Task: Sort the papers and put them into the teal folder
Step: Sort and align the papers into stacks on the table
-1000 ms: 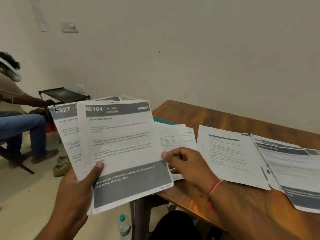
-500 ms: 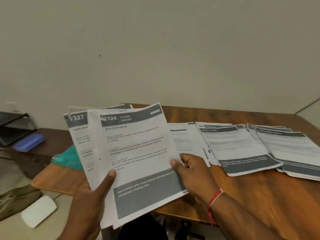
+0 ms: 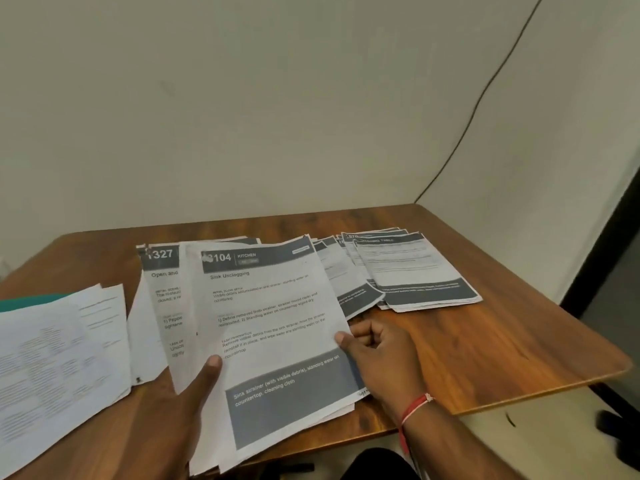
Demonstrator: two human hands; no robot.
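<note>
My left hand [image 3: 180, 407] holds a fanned bunch of printed sheets [image 3: 270, 327] from below, thumb lying on the front page headed "104 Kitchen, Sink Unclogging". A sheet marked "327" [image 3: 161, 271] sticks out behind it on the left. My right hand [image 3: 375, 355] pinches the right edge of the front page, thumb on top. A stack of similar papers [image 3: 419, 271] lies on the wooden table [image 3: 502, 341] at the right. More white sheets [image 3: 59, 358] lie at the left, covering most of the teal folder [image 3: 31, 301], of which only a strip shows.
The table stands in a corner against pale walls. A thin black cable [image 3: 485, 95] runs down the right wall. Beyond the table's right edge is a dark door frame [image 3: 602, 251] and floor with a dark object [image 3: 620, 427].
The view has swung to the right and down, so the table now fills the frame. Both hands keep the same hold on the sheets, which have dropped closer to the tabletop.
</note>
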